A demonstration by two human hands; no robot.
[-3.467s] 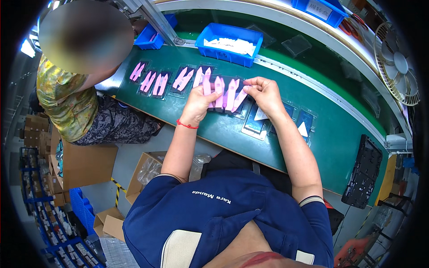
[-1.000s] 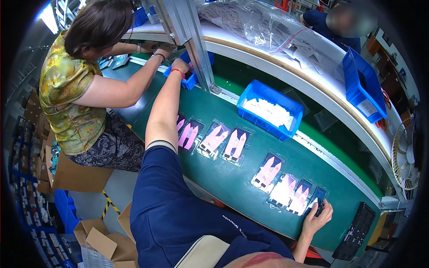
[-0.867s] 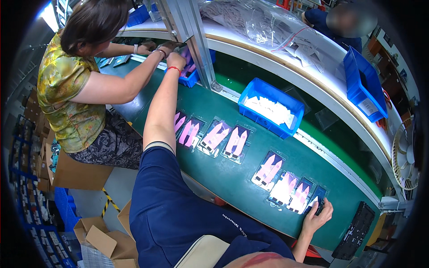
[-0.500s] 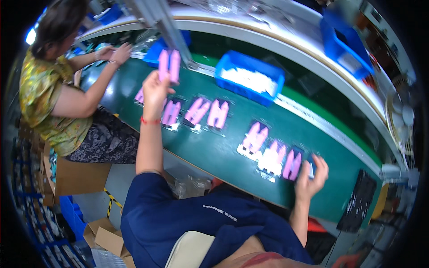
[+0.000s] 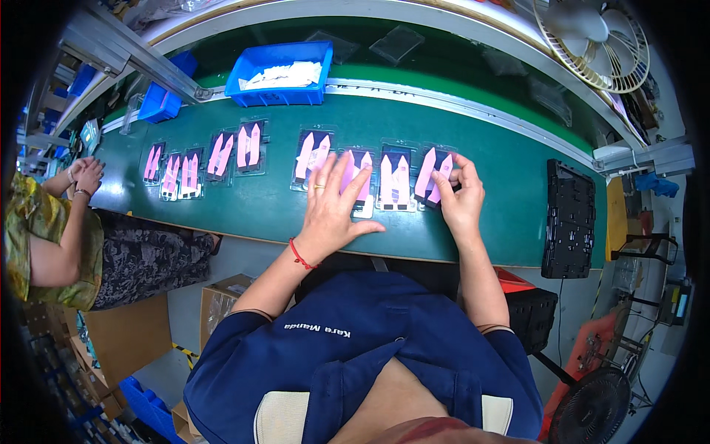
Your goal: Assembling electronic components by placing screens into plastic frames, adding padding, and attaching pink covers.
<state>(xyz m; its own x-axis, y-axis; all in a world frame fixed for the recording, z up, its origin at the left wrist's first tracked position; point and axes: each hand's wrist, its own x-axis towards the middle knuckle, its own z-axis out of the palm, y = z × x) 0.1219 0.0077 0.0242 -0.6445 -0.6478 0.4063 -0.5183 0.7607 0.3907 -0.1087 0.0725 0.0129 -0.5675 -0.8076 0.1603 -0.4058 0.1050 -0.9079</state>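
Observation:
On the green table lie several clear plastic packs, each with a dark card and two pink pointed strips. My left hand [image 5: 333,203] is spread open over the tops of two packs, its fingertips on or just above the pink strips [image 5: 360,164]. At the right end of the row, my right hand [image 5: 462,198] pinches the edge of a pink strip [image 5: 427,169] pair between thumb and fingers. Between my hands a pack with pink strips [image 5: 394,177] lies flat. Farther left rests another group of packs [image 5: 250,146].
A blue bin [image 5: 281,95] of white packets stands at the back, with a smaller blue bin [image 5: 160,103] left of it. A black plastic tray [image 5: 569,218] lies at the table's right end. At the left a co-worker's hands [image 5: 87,176] are together.
My left hand has come down from the left, where it held up a pair of pink strips, to the packs before me. Pink strips now lie at the right-hand pack. The view has swung right.

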